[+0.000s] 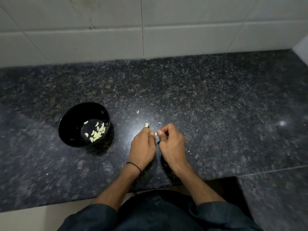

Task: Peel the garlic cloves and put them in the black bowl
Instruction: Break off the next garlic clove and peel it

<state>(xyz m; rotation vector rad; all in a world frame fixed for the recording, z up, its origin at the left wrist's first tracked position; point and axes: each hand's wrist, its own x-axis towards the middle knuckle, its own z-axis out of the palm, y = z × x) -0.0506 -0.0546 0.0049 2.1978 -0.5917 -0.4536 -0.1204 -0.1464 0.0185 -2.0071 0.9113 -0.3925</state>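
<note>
A black bowl (70, 120) stands on the dark granite counter, left of my hands, with several peeled pale cloves (97, 131) lying in it. My left hand (143, 145) and my right hand (171, 144) meet at the counter's middle, fingertips pinched together on one small garlic clove (156, 133), of which only a pale sliver shows between the thumbs. A scrap of garlic skin or root (147, 125) lies on the counter just beyond my left fingers.
Small flakes of papery skin (138, 111) are scattered over the granite counter (216, 105). A white tiled wall (150, 30) rises behind it. The counter's front edge runs close to my body, with a raised step at the right (275, 197).
</note>
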